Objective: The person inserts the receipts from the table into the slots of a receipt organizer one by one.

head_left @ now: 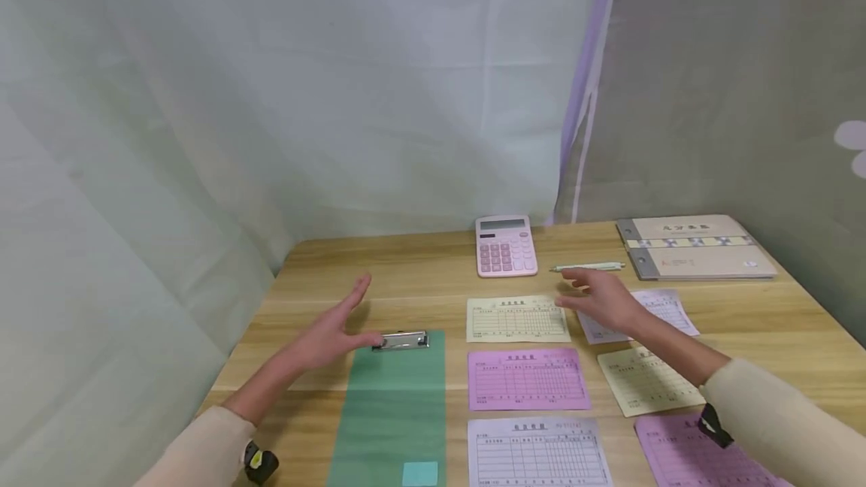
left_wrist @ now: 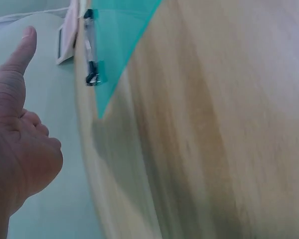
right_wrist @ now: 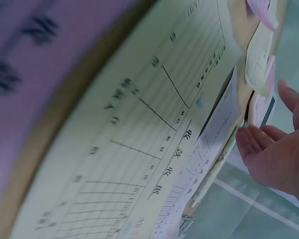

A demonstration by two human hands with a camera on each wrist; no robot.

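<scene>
My left hand (head_left: 331, 337), fingers extended and thumb spread, hovers at the upper left of a green clipboard (head_left: 395, 412); its thumb overlaps the metal clip (head_left: 402, 341) in the head view. Nothing is in that hand. Over the upper right paper slips, my right hand (head_left: 605, 299) hangs with loosely bent fingers and holds nothing. Its fingertips come close below a pale green pen (head_left: 588, 267) and beside a yellow form slip (head_left: 514, 320). Partly behind it lies a white slip (head_left: 666, 310). The right wrist view shows a yellow slip (right_wrist: 139, 124) close up.
A pink calculator (head_left: 506, 246) and a bound folder (head_left: 697, 228) lie along the back edge. Pink (head_left: 528, 380) and white (head_left: 537, 457) slips continue the middle column. Another yellow slip (head_left: 643, 382) and pink slip (head_left: 683, 449) lie under the right forearm. Curtains (head_left: 406, 96) hang behind.
</scene>
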